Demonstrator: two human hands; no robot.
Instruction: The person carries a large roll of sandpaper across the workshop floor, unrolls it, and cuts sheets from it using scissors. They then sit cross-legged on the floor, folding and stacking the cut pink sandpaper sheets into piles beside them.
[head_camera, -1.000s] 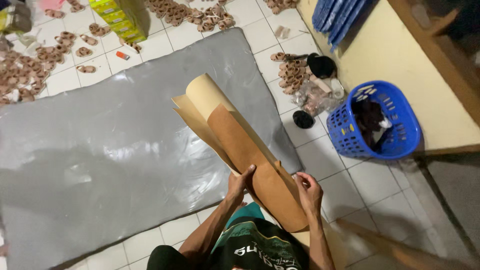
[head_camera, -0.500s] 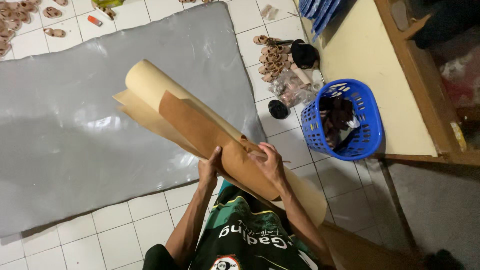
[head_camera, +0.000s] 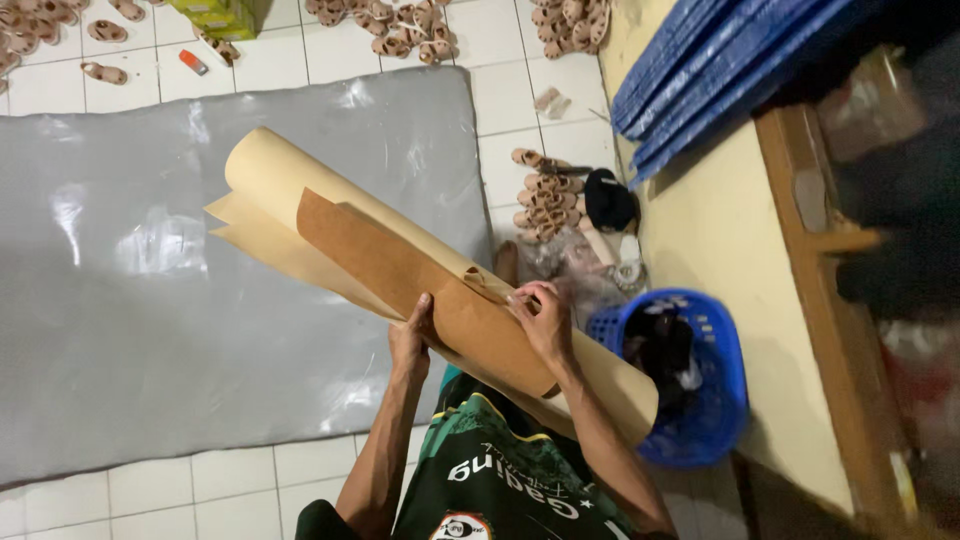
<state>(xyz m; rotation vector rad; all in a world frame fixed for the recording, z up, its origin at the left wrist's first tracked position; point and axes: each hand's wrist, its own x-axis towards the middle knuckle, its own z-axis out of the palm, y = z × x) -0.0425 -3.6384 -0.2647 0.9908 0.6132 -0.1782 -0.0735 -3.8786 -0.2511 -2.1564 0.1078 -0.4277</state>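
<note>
- Hands of one person, seen from a camera on the head looking down, grip a large roll of tan sheet material (head_camera: 330, 215) held slantwise above the floor.
- Left hand (head_camera: 410, 338) is wrapped around the underside of the roll near its middle, fingers closed on it, seemingly to carry the weight.
- Right hand (head_camera: 543, 318) presses on the top, fingers pinching the loose edge of a darker brown sheet (head_camera: 400, 272) that lies around the paler roll, probably to keep it from springing open.
- Far end of the roll points up and to the left over a grey plastic sheet (head_camera: 150, 330) spread flat on the white tiled floor (head_camera: 250, 490); the near end passes the person's right hip.
- Blue plastic basket (head_camera: 725, 400) stands just to the right, holding dark items.
- Small tan sandals (head_camera: 545, 200) sit in stacks beyond the basket, with more scattered along the top of the view.
- Folded blue material (head_camera: 720, 70) lies at top right on a pale yellow surface.
</note>
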